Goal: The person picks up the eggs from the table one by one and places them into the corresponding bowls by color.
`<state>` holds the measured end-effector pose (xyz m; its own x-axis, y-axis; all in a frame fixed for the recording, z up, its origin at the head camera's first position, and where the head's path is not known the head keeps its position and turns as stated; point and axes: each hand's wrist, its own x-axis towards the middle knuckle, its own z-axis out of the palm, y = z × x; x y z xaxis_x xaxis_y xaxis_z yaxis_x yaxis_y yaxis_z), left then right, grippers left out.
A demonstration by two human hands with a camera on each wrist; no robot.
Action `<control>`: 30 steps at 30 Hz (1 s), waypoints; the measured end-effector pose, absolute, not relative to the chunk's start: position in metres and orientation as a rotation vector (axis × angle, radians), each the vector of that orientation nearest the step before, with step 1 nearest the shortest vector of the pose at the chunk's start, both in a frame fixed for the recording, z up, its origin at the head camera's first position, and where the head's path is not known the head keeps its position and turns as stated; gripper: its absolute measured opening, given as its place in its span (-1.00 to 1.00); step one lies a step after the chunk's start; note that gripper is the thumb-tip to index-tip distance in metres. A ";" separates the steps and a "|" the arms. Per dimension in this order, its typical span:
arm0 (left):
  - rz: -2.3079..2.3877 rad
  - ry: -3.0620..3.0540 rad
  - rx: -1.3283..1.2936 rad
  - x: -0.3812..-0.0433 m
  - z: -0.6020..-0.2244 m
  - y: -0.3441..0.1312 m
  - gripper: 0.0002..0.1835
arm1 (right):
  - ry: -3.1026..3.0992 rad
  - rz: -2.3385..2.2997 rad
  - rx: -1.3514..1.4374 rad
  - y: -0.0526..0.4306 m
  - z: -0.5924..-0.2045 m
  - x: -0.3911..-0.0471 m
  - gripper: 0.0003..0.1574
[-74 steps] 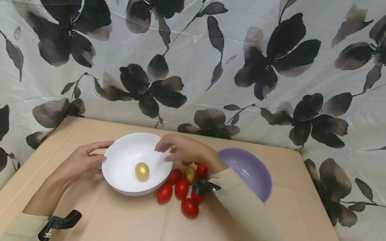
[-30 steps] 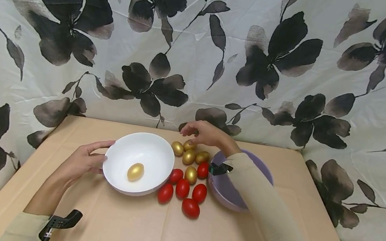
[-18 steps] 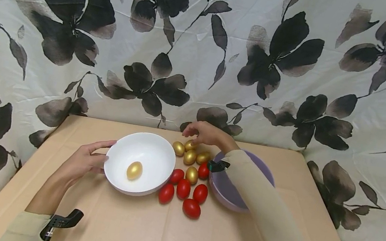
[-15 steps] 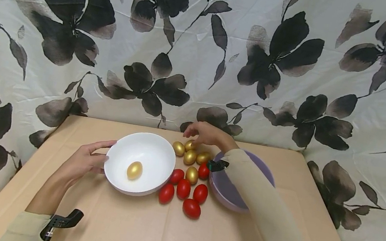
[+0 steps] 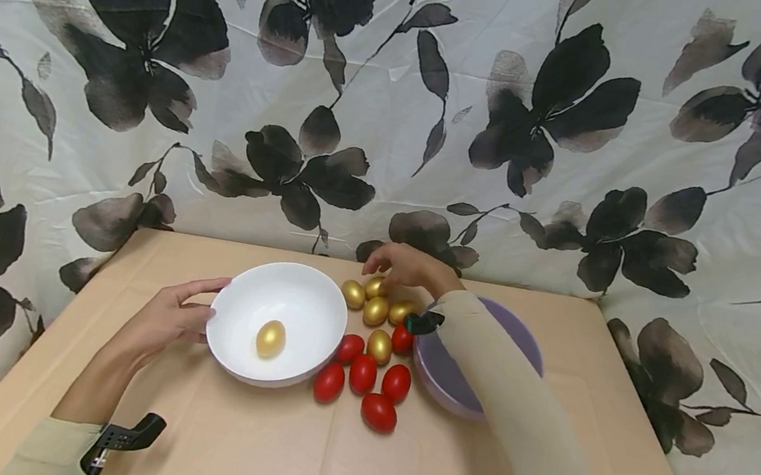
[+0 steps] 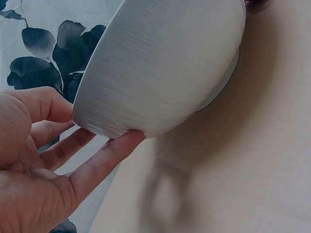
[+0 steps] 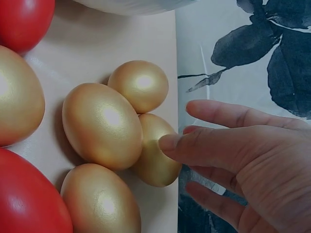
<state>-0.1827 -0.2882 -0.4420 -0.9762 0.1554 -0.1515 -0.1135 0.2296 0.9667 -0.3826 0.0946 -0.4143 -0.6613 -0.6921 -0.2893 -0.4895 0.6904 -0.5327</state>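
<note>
My left hand [image 5: 169, 318] holds the left side of a white bowl [image 5: 245, 291]; in the left wrist view its thumb and fingers meet the bowl [image 6: 165, 63] at the rim and outer wall. One gold egg [image 5: 270, 339] lies inside. At the table's far edge my right hand [image 5: 413, 269] hovers over a cluster of gold eggs. In the right wrist view the thumb of the right hand [image 7: 233, 155] overlaps the rearmost gold egg [image 7: 153, 165], with the other fingers spread loosely beyond it. Another gold egg [image 7: 103, 126] sits close beside that one.
Several red eggs [image 5: 378, 412] lie between the bowls, with a gold egg [image 5: 380, 347] among them. A purple bowl [image 5: 448, 377] stands under the right forearm. Behind the table [image 5: 272, 453] hangs a floral cloth [image 5: 388, 189].
My right hand has gone from above the white bowl back to the gold eggs, staying nearly still lately. The egg in the bowl has rocked slightly. My left hand keeps its place.
</note>
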 end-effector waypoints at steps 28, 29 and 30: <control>1.825 2.284 0.030 -0.184 -0.441 -0.286 -0.35 | 2.438 -0.530 -0.879 0.092 -0.426 -0.387 -0.64; 1.824 2.286 0.030 -0.184 -0.441 -0.286 -0.35 | 2.437 -0.532 -0.869 0.092 -0.426 -0.387 -0.64; 1.822 2.287 0.029 -0.184 -0.441 -0.286 -0.35 | 2.434 -0.536 -0.857 0.092 -0.426 -0.387 -0.63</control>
<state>-0.1841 -0.2863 -0.4412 -0.9763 0.1497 -0.1565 -0.1192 0.2322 0.9653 -0.3869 0.0917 -0.4258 -0.6766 -0.6614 -0.3237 -0.4643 0.7244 -0.5096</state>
